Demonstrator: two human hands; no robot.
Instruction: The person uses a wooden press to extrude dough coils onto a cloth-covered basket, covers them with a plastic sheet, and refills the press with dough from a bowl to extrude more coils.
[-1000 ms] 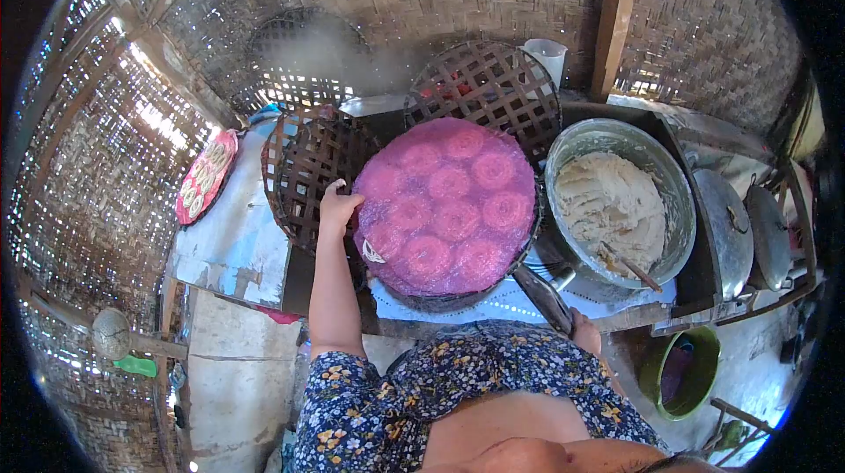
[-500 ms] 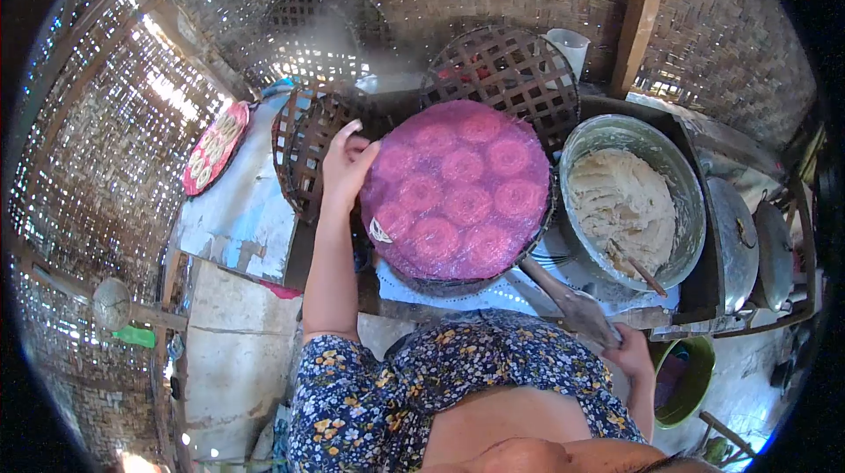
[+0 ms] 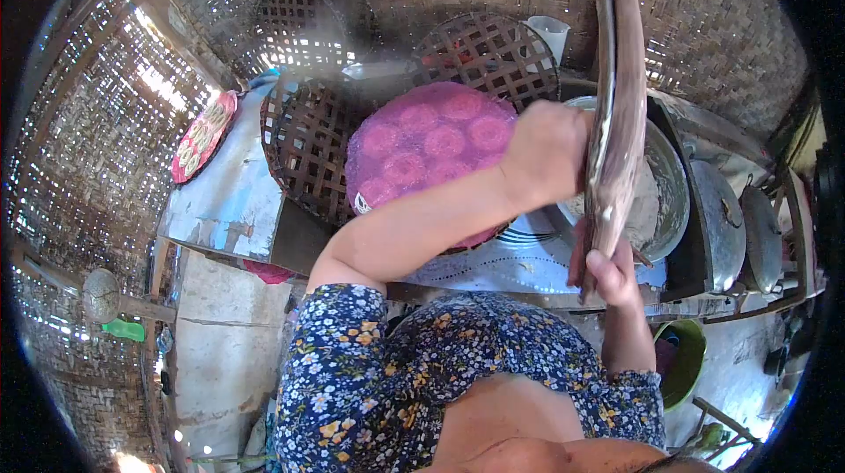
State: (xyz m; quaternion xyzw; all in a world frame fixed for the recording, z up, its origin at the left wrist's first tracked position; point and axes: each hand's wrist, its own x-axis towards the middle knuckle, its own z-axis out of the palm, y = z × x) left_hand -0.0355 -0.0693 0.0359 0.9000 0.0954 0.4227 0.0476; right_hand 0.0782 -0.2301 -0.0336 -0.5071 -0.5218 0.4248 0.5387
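A long piece of wood (image 3: 623, 95) stands almost upright in front of the dough basin. Low on it, my right hand (image 3: 613, 272) is closed round the wood. My left hand (image 3: 550, 149) is closed beside its middle, partly blurred; whether it grips the wood or something else cannot be made out. Behind my left forearm lies the round tray under pink plastic (image 3: 405, 143), with ring shapes showing through. The basin (image 3: 676, 200) of pale dough is partly hidden by the wood and my hands.
Lattice baskets (image 3: 304, 147) stand left of and behind the pink tray. A small tray of pale rings (image 3: 207, 134) lies on the left table (image 3: 220, 218). Metal lids (image 3: 717, 222) are at the right, a white pitcher (image 3: 550, 37) behind, a green tub (image 3: 687, 367) below.
My left hand has left the tray's left edge and crossed right to the wood. The wood has been raised from low beside the tray to upright in my right hand.
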